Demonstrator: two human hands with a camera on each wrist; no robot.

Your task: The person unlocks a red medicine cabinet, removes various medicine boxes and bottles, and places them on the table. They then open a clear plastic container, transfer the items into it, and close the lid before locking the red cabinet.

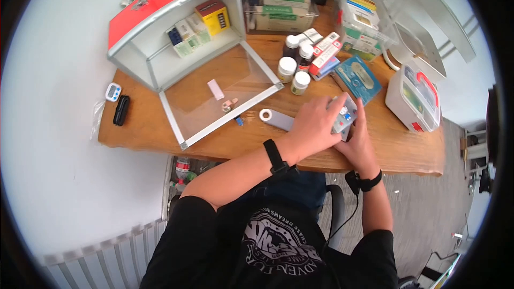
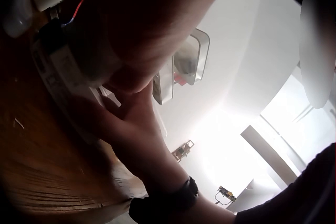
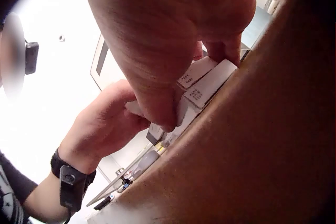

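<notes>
Two small white medicine boxes (image 3: pixel 212 85) lie one on the other, low over the wooden tabletop (image 1: pixel 399 152). My right hand (image 1: pixel 360 144) holds them from the side, its thumb at the near end and its fingertips at the far end in the right wrist view. From the left, my left hand (image 1: pixel 315 126) grips the same boxes, its fingers over the top one, whose printed grey face (image 1: pixel 345 115) shows between the hands. Beside my left hand lies a pale grey strip-like piece (image 1: pixel 281 121) with a white tape roll (image 1: pixel 265 114).
A red-topped silver case (image 1: pixel 174 8) stands at back left, its clear door (image 1: pixel 214 91) lowered onto the table. Several pill bottles (image 1: pixel 287 67), a blue box (image 1: pixel 360 79) and clear bins (image 1: pixel 281 16) are behind my hands. A white lidded box (image 1: pixel 412 99) stands at right.
</notes>
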